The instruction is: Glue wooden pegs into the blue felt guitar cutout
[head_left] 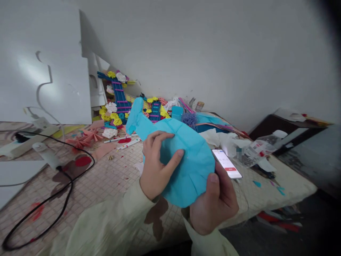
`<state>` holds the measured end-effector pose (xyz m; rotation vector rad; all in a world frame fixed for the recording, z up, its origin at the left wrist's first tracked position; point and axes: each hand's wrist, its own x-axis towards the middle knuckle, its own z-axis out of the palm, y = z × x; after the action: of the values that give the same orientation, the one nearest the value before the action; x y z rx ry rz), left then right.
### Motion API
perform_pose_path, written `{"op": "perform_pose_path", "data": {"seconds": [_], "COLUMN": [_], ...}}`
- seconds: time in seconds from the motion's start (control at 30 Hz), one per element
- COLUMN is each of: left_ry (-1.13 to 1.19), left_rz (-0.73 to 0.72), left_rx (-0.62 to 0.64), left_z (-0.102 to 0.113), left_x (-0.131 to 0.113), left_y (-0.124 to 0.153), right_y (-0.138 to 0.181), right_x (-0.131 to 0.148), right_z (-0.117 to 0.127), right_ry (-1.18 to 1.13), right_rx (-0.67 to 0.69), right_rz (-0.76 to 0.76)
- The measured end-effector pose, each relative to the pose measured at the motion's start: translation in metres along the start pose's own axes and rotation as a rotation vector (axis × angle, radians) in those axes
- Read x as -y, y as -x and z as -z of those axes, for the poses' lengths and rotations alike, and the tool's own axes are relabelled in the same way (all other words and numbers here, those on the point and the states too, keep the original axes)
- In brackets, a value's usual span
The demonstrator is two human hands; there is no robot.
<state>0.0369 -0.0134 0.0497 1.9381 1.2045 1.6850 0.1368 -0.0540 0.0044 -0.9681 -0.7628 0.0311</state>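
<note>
A light-blue, paper-covered cutout (pixel 190 153) is held up above the table. It has a broad round body with creases and a narrow neck that flares at its upper left end. My left hand (pixel 157 165) lies over its left part, thumb and index finger bent against the front surface. At the lower right edge, my right hand (pixel 215 199) grips the rim, with the thumb in front and the fingers partly hidden behind.
A phone (pixel 227 164) and a plastic bottle (pixel 262 147) lie at right. Behind are blue paper guitar-like shapes (pixel 122 93) with yellow and white paper flowers. Markers (pixel 129 143), a glue gun (pixel 46 156) and its black cable (pixel 69 188) occupy the left, near a white board (pixel 39 85).
</note>
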Motion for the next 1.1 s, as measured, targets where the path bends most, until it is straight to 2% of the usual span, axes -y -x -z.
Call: {"op": "perform_pose_path", "data": {"seconds": [0.27, 0.33, 0.57, 0.67, 0.77, 1.1], "left_ry": [-0.024, -0.033, -0.285, -0.386, -0.44, -0.497], "left_rz": [-0.011, -0.05, -0.509, -0.61, -0.631, -0.661], "left_rx": [0.022, 0.005, 0.032, 0.02, 0.007, -0.035], "left_z": [0.0, 0.001, 0.016, 0.021, 0.024, 0.027], "left_x": [0.004, 0.005, 0.007, 0.007, 0.005, -0.004], "left_y": [0.001, 0.001, 0.004, 0.006, 0.006, 0.004], "right_y": [0.0, -0.001, -0.002, -0.001, 0.0, 0.002], "right_x": [-0.004, -0.004, 0.002, 0.005, 0.01, 0.02], "right_z": [0.0, 0.0, -0.005, -0.008, -0.009, -0.009], "right_ry": [0.008, -0.009, 0.02, 0.021, 0.044, 0.048], "right_rx": [-0.011, -0.012, -0.029, -0.027, 0.029, 0.102], "right_rz": [0.022, 0.023, 0.137, 0.245, 0.357, 0.376]}}
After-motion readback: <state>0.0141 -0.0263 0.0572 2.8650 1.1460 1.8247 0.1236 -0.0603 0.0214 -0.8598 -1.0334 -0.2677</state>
